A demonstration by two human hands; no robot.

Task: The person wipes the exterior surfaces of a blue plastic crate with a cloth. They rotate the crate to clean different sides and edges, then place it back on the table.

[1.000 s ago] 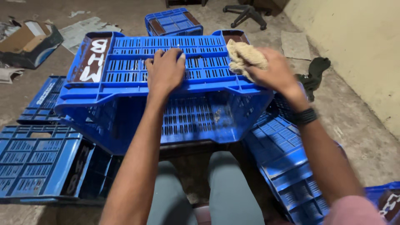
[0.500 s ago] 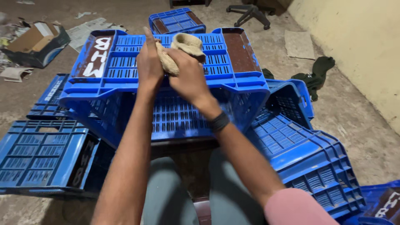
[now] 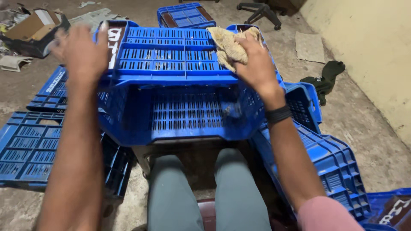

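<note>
Head view: blue crate (image 3: 180, 81) upside down across the knees. Right hand (image 3: 254, 64) presses a beige rag (image 3: 229, 45) on its far right corner, fingers closed on it. Left hand (image 3: 83, 53) open, blurred, at left edge. Best to steady that edge, wipe along the slots.

The left hand (image 3: 81, 53) has moved off the middle of the crate (image 3: 180, 85) to its left end. The right hand (image 3: 257, 64) has carried the rag (image 3: 229, 45) back to the right end.

One head-worn camera looks steeply down, close over the blue crate (image 3: 180, 81) and knees.
</note>
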